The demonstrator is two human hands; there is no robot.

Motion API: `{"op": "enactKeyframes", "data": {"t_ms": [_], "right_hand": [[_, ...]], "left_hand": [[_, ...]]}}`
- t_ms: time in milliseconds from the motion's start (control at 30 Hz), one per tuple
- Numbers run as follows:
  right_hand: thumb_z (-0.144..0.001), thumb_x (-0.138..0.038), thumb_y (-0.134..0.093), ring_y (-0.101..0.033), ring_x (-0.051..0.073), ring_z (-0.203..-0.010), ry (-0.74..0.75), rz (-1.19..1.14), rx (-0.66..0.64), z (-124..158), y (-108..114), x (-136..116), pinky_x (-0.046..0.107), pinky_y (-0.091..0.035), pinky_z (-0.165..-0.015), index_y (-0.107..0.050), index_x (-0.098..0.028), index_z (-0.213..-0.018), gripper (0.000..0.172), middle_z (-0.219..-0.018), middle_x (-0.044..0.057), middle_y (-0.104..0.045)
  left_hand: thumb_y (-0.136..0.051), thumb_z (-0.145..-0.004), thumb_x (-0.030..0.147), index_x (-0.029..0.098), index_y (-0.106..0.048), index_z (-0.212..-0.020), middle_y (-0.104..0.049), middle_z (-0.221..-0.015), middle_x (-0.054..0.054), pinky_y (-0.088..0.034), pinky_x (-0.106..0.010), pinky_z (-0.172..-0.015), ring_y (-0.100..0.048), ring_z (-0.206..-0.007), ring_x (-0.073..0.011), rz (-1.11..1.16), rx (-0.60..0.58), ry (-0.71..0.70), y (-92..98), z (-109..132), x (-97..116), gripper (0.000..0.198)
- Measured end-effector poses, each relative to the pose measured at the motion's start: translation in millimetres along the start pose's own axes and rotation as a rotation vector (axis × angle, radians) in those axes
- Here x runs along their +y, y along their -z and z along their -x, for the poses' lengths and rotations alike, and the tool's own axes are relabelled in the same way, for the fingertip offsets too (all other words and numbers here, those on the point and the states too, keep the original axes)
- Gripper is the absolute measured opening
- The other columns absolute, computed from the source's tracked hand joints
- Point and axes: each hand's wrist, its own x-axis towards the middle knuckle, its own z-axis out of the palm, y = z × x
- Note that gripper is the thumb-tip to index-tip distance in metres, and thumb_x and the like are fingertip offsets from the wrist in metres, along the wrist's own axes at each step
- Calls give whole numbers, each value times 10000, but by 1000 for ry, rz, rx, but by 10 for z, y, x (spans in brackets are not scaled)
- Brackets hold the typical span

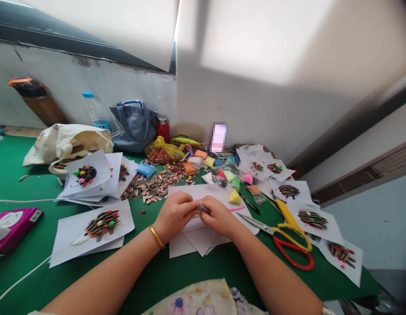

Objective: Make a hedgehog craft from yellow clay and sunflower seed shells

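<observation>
Head view: grey lump (pixel 206 210), long axis roughly crosswise

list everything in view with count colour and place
table: 1, green, throughout
paper sheets: several, white, under hands
small lump: 1, grey, at fingertips
packets: several, mixed colours, beyond hands
seeds: many, striped, beyond left hand
seed pictures: several, dark on white, both sides
scissors: 1 pair, red-yellow handles, right
pen: 1, black, by scissors
mesh bag: 1, yellow, back
flask: 1, red, by wall
handbag: 1, blue, back left
bottle: 1, clear, beside handbag
cloth bag: 1, cream, back left
tumbler: 1, brown, far left
device: 1, magenta, left edge
cable runs: 2, white, left
bracelet: 1, gold, left wrist
left hand: 1, bare, centre
right hand: 1, bare, centre
</observation>
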Motion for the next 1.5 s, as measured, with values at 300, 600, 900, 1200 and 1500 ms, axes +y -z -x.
{"op": "enactKeyframes", "data": {"t_ms": [300,600,900,1200,1500], "right_hand": [[-803,-136,-511,-515,147,-728,-69,-107,-59,-14,30,-15,247,-370,-654,-549,-191,-712,113,-736,-18,-562],[-762,-169,-484,-451,120,-650,-206,-226,-95,-5,21,-40,227,-325,-589,-495,-184,-650,114,-658,-40,-490],[-783,-233,-471,-434,110,-579,-360,-374,-101,4,82,4,218,-310,-536,-515,-183,-697,109,-598,-47,-474],[-761,-194,-481,-450,123,-660,-251,-224,-68,-22,23,-19,229,-315,-592,-505,-182,-670,95,-671,-36,-487],[-802,-197,-486,-508,141,-731,-214,-174,-43,-21,21,-18,240,-346,-651,-540,-180,-711,106,-740,-18,-548]], "left_hand": [[-499,-928,231,199,-659,-906,-658,-839,-58,-435,-332,-753,-581,-806,-183,-13,-76,-21,20,9,21,164],[-509,-939,245,222,-680,-1033,-672,-829,-54,-450,-320,-722,-585,-777,-172,52,-77,-86,28,8,28,196],[-571,-895,249,206,-665,-966,-679,-874,-31,-502,-285,-748,-624,-810,-156,423,-35,304,-30,19,75,125],[-611,-824,219,188,-650,-812,-668,-793,-16,-497,-282,-729,-616,-752,-152,444,26,435,-100,37,54,51],[-637,-843,280,201,-671,-837,-672,-808,-19,-481,-289,-747,-612,-774,-157,484,32,418,-88,54,36,86]]}}
